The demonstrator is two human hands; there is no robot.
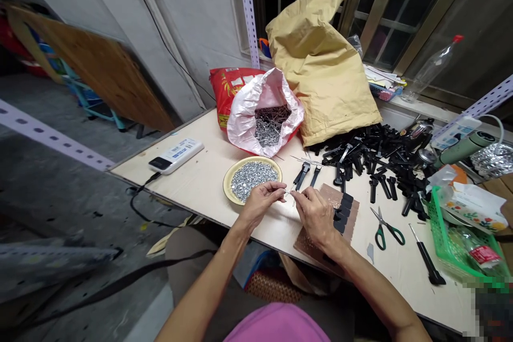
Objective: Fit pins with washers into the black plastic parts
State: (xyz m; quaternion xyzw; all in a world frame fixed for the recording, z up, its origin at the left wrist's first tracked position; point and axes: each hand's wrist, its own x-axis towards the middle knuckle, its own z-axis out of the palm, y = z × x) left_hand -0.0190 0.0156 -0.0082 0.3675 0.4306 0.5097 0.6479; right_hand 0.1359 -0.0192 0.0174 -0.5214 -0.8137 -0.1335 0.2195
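My left hand (261, 202) and my right hand (316, 215) meet over the table's front part, fingertips pinched close together. Between them shows a thin metal rod (289, 190), with a tiny piece at the left fingertips too small to make out. Beside my left hand stands a yellowish bowl (228, 192) full of small shiny metal bits (255, 177). Two black plastic pieces with metal shafts (303, 172) lie just beyond my fingers. Under and beside my right hand is a brown board (348, 224) with black flat pieces (342, 212) on it, partly hidden by the hand.
An open sack (236, 125) of metal pins leans near a large brown paper bag (332, 85). Black plastic parts (368, 155) are heaped at the right. Scissors (387, 228), a black-handled tool (427, 256), a green basket (444, 240) and a power bank (176, 155) also lie on the table.
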